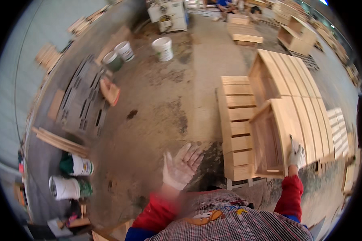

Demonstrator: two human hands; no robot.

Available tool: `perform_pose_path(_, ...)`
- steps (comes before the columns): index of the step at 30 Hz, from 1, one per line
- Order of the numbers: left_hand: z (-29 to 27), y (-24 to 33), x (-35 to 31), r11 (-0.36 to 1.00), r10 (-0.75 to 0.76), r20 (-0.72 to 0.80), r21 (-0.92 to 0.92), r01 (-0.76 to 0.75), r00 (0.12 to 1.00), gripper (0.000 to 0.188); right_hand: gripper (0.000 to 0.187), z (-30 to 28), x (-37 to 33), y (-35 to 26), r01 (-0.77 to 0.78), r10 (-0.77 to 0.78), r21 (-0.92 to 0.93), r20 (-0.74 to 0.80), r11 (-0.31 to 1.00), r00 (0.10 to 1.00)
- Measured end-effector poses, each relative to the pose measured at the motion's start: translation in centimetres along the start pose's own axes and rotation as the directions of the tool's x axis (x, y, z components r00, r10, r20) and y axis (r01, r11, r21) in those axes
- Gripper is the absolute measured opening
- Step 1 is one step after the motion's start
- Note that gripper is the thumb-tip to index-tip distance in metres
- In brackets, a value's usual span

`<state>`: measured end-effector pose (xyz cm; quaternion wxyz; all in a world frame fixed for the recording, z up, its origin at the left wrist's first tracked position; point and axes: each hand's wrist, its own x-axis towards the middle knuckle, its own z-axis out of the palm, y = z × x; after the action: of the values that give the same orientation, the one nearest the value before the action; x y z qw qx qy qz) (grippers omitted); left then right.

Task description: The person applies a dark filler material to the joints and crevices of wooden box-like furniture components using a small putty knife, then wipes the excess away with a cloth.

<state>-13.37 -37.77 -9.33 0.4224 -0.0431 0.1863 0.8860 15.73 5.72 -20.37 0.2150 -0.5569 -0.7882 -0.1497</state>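
Pale wood forms the near open-fronted box (283, 114), located at your right, against a similar far box (295, 78). Your right grip (297, 156) rests on its top; a dark, slim detail shows at the fingertips, and whether anything is held cannot be told. Your left grip (182, 166) is spread wide, palm up, empty, above the floor (149, 124). Step in hand, as judged: handling or checking that top surface. The next move calls for light, even contact along the boards. Slatted wooden units (239, 130) stand close along the box's left side, limiting access there. A white bucket (163, 49) stands well apart.
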Motion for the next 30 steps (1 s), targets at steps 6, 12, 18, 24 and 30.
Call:
perform_pose_path(6,-3.3,1.0,0.0,0.923,0.119,-0.082,0.377,-0.08,0.99,0.068,0.055,-10.6,-6.9,-24.5,-0.795,-0.866,0.594,0.325,-0.126,0.381)
perform_pose_path(12,-8.1,5.2,-3.8,0.728,0.563,-0.244,0.6,-0.333,0.79,0.032,0.063,-18.1,-20.1,-41.4,-0.92,-0.918,0.048,0.1,0.389,-0.383)
perform_pose_path(18,-13.1,13.5,-12.1,0.481,0.842,-0.428,0.871,-0.098,0.328,0.034,0.058,-23.7,-27.8,-52.6,-0.647,-0.641,0.09,-0.089,0.757,-0.762)
perform_pose_path(24,-17.8,21.7,-24.3,0.217,0.976,-0.196,0.866,0.451,-0.095,0.03,0.063,-33.1,-40.3,-62.2,-0.423,-0.278,0.427,-0.361,0.799,-0.89)
perform_pose_path(30,-21.1,23.3,-36.6,0.437,0.894,-0.2,0.594,0.675,-0.402,0.025,0.065,-41.9,-52.9,-66.5,-0.364,0.248,0.931,-0.35,-0.013,-0.904)
